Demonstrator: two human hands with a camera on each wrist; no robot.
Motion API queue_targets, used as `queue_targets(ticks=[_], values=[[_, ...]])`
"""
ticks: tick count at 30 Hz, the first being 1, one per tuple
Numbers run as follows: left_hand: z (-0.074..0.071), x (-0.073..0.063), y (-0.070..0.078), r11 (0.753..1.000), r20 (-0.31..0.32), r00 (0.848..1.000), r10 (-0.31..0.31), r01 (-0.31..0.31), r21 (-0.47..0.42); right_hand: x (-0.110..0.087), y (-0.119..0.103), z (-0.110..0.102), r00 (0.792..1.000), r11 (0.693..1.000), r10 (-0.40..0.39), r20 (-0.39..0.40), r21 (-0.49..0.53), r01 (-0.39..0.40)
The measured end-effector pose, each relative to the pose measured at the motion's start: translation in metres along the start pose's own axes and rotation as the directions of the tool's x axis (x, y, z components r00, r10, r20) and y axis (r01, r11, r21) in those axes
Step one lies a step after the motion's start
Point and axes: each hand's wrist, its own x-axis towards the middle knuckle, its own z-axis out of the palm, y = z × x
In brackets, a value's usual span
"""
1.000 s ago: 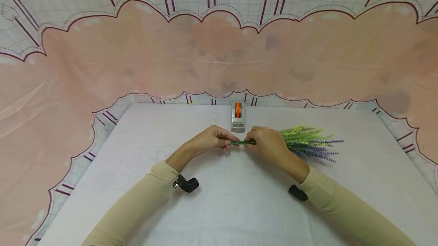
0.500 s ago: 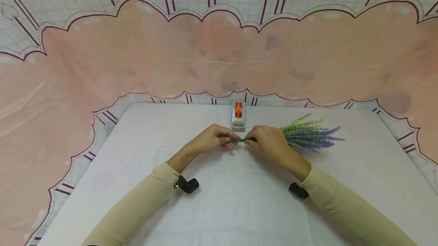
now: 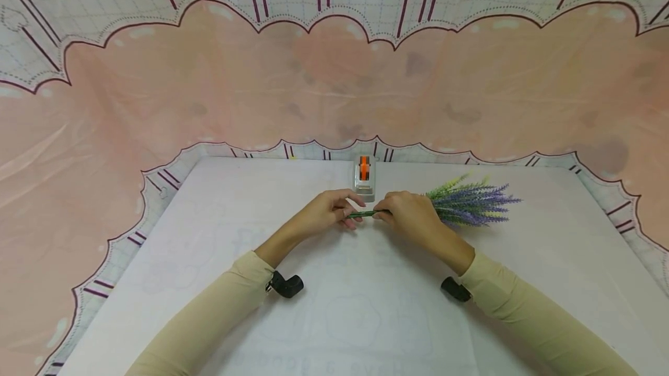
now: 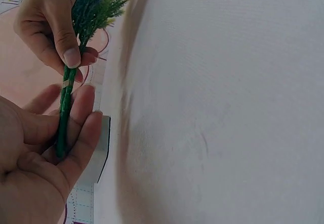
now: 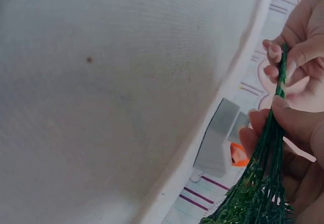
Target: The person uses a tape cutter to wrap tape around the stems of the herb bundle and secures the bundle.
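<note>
A bunch of artificial lavender [image 3: 473, 201], with purple and yellow-green sprigs, lies sideways between both hands, its heads to the right. The right hand [image 3: 410, 213] grips the green stems just below the foliage. At the stem ends, the left hand [image 3: 329, 211] pinches the bundle between thumb and fingers, its index finger raised off the stems. The left wrist view shows a narrow tan band [image 4: 66, 83] around the stems, between the two hands. Just beyond the hands stands a tape dispenser [image 3: 364, 190] with an orange core.
A white-covered table [image 3: 334, 312] lies under the hands. Behind it hangs a peach and white patterned cloth [image 3: 334, 91]. Black wrist cameras sit at both cuffs, the left camera [image 3: 288, 286] and the right camera [image 3: 456, 289].
The lavender has turned about its stems: purple sprigs now show on top where yellow-green ones were. The left index finger has lifted slightly. Both arms stay nearly in place.
</note>
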Motion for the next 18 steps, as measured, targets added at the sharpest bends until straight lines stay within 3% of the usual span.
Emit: queue_targets(ticks=[10,18], values=[[0.0003,-0.0017,0.0017,0.992,-0.012,1.0,0.004,-0.003,0.125,0.0021,0.0018,-0.0002,1.0,0.999,0.003,0.029,0.035,-0.004],[0.0004,-0.0024,-0.0007,0.985,-0.032,0.999,0.009,-0.003,0.172,0.0078,0.0039,0.0,0.993,0.996,0.014,0.121,0.088,-0.024]])
